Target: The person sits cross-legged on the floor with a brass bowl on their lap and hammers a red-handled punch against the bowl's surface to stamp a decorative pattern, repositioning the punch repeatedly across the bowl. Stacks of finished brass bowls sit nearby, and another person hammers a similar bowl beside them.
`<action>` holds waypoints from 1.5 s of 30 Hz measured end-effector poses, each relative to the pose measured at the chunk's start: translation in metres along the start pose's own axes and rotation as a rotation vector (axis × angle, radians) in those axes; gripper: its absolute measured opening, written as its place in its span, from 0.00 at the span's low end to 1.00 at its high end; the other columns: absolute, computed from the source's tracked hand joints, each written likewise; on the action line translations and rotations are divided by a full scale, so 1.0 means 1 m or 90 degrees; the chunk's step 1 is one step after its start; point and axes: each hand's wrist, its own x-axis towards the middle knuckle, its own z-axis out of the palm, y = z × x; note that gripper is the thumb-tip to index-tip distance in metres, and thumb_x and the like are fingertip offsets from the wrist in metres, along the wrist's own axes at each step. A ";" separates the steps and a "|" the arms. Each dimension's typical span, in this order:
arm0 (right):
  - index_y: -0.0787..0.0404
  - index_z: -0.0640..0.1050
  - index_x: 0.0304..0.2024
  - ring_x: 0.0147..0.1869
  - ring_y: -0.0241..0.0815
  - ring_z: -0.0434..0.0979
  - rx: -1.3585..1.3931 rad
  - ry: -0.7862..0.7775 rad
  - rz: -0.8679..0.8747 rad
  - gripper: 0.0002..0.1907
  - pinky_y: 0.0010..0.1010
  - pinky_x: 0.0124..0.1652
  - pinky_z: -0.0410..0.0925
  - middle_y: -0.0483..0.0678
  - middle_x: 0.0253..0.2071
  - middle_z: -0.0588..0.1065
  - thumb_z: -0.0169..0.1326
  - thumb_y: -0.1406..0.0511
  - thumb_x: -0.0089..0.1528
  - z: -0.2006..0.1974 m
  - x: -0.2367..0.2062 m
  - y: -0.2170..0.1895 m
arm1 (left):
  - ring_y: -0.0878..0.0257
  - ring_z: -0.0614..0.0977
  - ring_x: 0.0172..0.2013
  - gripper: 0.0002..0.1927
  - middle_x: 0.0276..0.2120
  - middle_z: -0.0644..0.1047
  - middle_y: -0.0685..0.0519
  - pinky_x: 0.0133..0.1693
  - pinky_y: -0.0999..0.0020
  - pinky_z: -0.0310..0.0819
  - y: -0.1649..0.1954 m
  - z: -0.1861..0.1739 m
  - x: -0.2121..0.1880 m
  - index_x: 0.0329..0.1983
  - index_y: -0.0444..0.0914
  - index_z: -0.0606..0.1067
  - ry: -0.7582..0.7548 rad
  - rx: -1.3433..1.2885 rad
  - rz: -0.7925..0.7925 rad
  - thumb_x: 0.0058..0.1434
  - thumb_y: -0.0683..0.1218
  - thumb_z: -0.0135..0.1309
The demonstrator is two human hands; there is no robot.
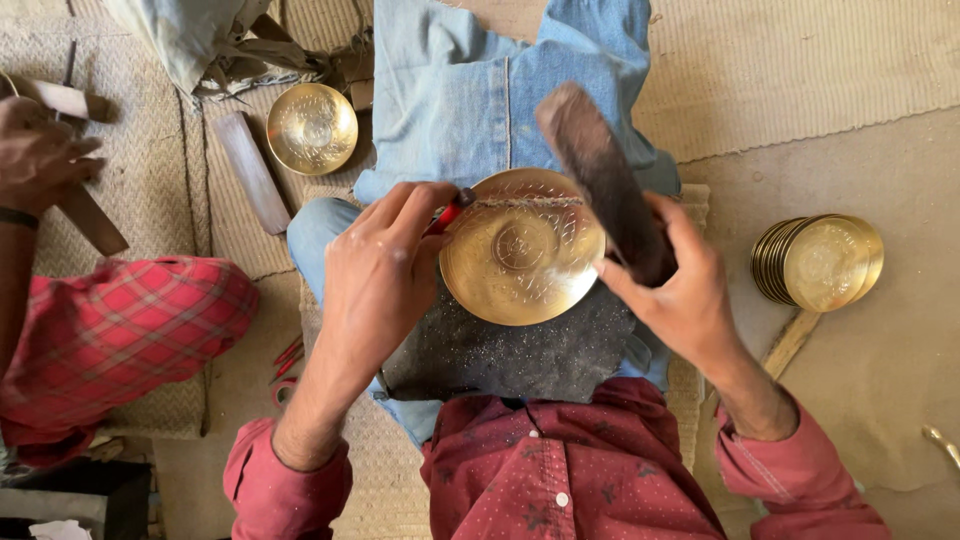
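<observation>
Brass plate (522,248), rim behind mallet (605,185)

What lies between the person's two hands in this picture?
In the head view, a round brass plate lies between the left hand and the right hand, resting on a dark pad on the lap.

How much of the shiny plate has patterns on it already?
Done: the brass plate shows a centre motif and marks around its rim. In hand: left hand sets a red-handled punch at the rim; right hand lifts a wooden mallet. Left: a stack of plates, finish unclear.
</observation>
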 end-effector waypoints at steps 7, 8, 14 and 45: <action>0.67 0.68 0.65 0.49 0.35 0.82 0.046 0.017 -0.009 0.31 0.28 0.52 0.74 0.48 0.44 0.80 0.65 0.71 0.62 -0.002 0.005 0.003 | 0.51 0.82 0.40 0.16 0.40 0.78 0.51 0.32 0.56 0.74 0.004 0.010 0.003 0.52 0.42 0.75 0.012 0.062 -0.002 0.61 0.40 0.58; 0.67 0.68 0.64 0.48 0.34 0.81 0.047 0.010 -0.001 0.32 0.27 0.51 0.74 0.48 0.43 0.80 0.66 0.71 0.61 0.000 0.001 0.002 | 0.52 0.81 0.39 0.16 0.38 0.78 0.52 0.31 0.56 0.74 0.004 0.011 0.006 0.53 0.42 0.75 0.011 0.072 -0.007 0.61 0.40 0.58; 0.67 0.68 0.62 0.47 0.33 0.81 0.107 0.004 0.054 0.31 0.26 0.50 0.73 0.46 0.42 0.79 0.66 0.70 0.60 0.004 -0.008 0.001 | 0.55 0.81 0.39 0.16 0.38 0.78 0.54 0.32 0.58 0.75 0.005 0.011 0.007 0.54 0.42 0.75 -0.001 0.085 -0.006 0.63 0.40 0.58; 0.67 0.71 0.49 0.37 0.36 0.80 0.204 -0.010 0.295 0.23 0.30 0.39 0.74 0.52 0.39 0.77 0.66 0.67 0.57 -0.023 -0.074 0.086 | 0.63 0.88 0.39 0.23 0.42 0.84 0.48 0.40 0.71 0.84 0.026 0.057 -0.048 0.59 0.32 0.69 0.103 -0.330 -0.170 0.62 0.32 0.62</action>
